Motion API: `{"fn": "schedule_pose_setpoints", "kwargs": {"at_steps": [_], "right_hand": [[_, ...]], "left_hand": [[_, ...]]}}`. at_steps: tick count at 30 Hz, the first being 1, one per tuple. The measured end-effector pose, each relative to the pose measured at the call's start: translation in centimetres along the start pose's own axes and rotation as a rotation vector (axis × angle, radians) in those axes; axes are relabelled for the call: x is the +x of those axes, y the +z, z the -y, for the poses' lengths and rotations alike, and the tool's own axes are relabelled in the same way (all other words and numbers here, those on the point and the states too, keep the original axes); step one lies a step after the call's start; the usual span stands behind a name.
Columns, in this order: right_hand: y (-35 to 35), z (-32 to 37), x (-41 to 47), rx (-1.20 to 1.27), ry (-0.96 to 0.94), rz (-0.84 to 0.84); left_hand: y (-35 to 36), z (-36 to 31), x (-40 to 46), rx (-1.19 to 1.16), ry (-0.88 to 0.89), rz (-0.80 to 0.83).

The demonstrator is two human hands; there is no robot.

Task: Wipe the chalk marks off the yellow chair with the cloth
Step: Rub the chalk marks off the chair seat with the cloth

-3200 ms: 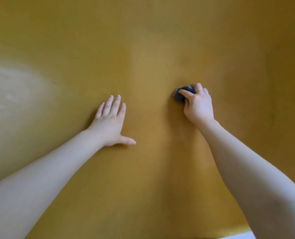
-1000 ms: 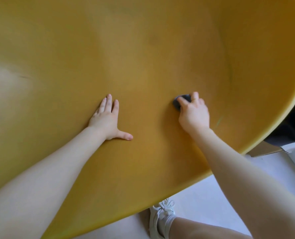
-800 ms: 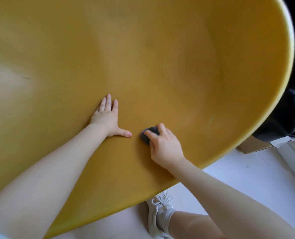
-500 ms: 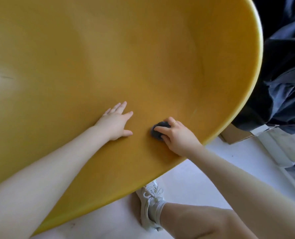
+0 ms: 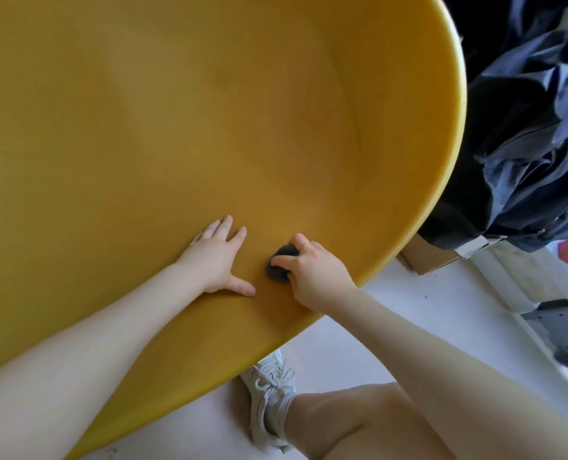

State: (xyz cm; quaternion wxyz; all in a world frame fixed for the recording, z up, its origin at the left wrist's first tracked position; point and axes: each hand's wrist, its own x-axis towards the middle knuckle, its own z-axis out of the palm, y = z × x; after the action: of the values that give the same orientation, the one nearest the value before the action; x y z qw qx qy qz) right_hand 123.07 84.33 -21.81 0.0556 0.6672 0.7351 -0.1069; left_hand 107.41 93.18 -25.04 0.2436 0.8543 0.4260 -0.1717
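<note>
The yellow chair [image 5: 209,111] fills most of the view as a big curved shell, its rim sweeping down the right side. My right hand [image 5: 312,270] is closed on a small dark grey cloth [image 5: 280,267] and presses it against the seat near the front edge. Just left of the cloth, my left hand [image 5: 217,257] lies flat on the yellow surface with its fingers spread. A faint dark line [image 5: 355,127] runs along the inner right wall. No clear chalk mark shows around the cloth.
Dark blue clothing [image 5: 524,144] is heaped to the right of the chair, above a cardboard box [image 5: 431,257]. Below the rim is white floor [image 5: 408,303], with my leg and white sneaker [image 5: 269,400] under the chair's front edge.
My right hand has carried the cloth down and left across the seat toward the front edge, close to my left hand. The view has swung right, showing the rim, floor and clothing.
</note>
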Motion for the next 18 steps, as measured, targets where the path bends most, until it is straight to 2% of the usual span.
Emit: {"fn": "schedule_pose_setpoints", "kwargs": {"at_steps": [4,9,12,14,18], "right_hand": [[-1.4,-4.0,1.8,-0.092,0.02,-0.049],[-5.5,-10.2,4.6,-0.298,0.275,-0.26],[-6.0,-10.3,5.6,-0.263,0.427,-0.376],[-4.4,-8.5,5.6,-0.199,0.467,-0.347],[-0.5,-2.7,4.9,-0.042,0.224,-0.124]], "left_hand": [[-0.2,0.2,0.1,0.031,0.012,-0.006],[-0.3,0.4,0.2,0.032,0.02,0.007],[-0.8,0.3,0.4,0.035,0.012,0.011],[-1.6,0.0,1.0,0.01,0.014,-0.028],[-2.9,-0.1,2.3,-0.066,0.027,-0.151]]}}
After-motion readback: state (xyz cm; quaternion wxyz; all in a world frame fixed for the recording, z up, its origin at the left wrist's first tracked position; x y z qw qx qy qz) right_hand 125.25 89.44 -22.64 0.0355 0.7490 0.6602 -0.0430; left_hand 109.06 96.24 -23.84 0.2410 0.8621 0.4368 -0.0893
